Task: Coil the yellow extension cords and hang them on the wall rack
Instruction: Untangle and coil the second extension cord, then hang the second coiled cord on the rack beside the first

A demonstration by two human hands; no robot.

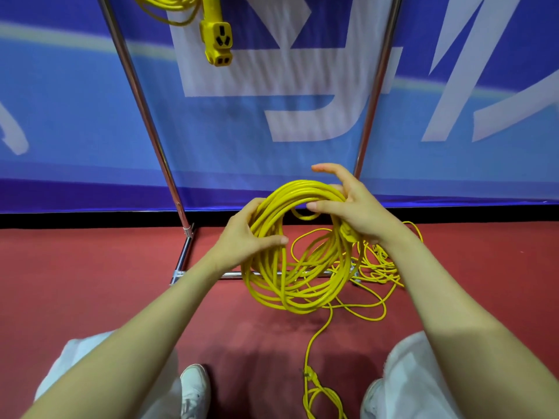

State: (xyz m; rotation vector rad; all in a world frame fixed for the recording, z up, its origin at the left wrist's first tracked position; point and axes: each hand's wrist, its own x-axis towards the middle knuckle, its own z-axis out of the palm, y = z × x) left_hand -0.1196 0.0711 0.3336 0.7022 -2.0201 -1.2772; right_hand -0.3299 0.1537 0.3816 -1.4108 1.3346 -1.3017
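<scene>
Head view shows the left hand [246, 234] with fingers wrapped around the left side of a fat round yellow cord coil [298, 246]. Right hand [352, 207] pinches the coil's top, first finger sticking out. Loose cord [320, 328] trails below the fingers onto the red floor [90, 282].

**One head-worn view, looking forward and down**

A single wide-angle camera sits at the person's head, tilted steeply down. Both forearms reach away from it, with the hands close, near mid-frame. Knees and a white shoe [195, 385] fill the bottom edge; the red floor [90, 267] and blue banner [75, 116] lie beyond. Straight lines bow outward.
</scene>
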